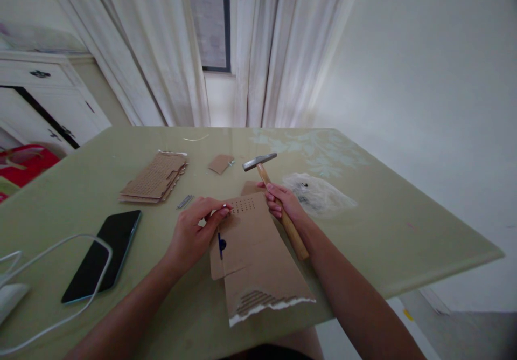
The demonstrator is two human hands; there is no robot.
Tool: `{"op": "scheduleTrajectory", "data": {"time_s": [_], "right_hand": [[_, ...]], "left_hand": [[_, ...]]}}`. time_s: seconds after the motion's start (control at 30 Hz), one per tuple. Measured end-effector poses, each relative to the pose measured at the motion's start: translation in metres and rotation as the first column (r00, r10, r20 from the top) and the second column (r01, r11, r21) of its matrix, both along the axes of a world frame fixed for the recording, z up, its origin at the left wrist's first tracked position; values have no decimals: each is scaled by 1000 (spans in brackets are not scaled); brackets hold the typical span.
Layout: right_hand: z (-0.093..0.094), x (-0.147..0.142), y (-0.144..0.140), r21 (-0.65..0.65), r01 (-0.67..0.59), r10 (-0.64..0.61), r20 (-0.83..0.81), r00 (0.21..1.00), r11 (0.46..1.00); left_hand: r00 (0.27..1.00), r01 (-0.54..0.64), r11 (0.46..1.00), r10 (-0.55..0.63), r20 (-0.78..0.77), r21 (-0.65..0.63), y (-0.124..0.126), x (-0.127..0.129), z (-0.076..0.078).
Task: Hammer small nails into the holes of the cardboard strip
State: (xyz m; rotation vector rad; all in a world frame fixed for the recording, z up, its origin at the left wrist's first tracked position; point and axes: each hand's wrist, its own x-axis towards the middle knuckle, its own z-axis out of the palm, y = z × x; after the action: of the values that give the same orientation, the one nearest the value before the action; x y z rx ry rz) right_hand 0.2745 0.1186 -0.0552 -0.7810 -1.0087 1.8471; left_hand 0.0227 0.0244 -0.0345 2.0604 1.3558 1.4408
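My right hand (283,201) is wrapped round the wooden handle of a hammer (297,239), whose metal head is raised beyond the far edge of a torn cardboard piece (262,252). Rows of small holes run along that far end of the cardboard. My left hand (202,222) pinches a small nail (225,206) at the left end of the hole rows; its tip is hidden by my fingers. Just left of this hand lie several loose nails (185,202). The cardboard's near edge is ragged, with bare corrugation showing.
A stack of perforated cardboard (155,177) lies at the left, with a small cardboard scrap (220,163) farther back. A crumpled plastic bag (323,195) rests right of the hammer. A phone (103,255) and white cable (76,237) occupy the near left of the table (388,230).
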Motion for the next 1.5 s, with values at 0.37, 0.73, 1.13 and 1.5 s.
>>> {"op": "scheduleTrajectory", "data": {"time_s": [0.37,0.73,1.13,1.5], "right_hand": [[38,21,-22,241,68,-101,127,987,968],[128,37,-80,516,-376,-253,787,563,770],[158,13,-108,538,-553,-484,836,257,636],[146,16,-105,520,-542,-443,852,278,660]], "left_hand": [[998,53,998,-52,-23,32,8,2,0],[992,118,993,-119,36,21,17,5,-7],[987,156,988,-156,47,-6,18,7,-8],[980,194,979,-190,61,-56,14,6,-4]]}}
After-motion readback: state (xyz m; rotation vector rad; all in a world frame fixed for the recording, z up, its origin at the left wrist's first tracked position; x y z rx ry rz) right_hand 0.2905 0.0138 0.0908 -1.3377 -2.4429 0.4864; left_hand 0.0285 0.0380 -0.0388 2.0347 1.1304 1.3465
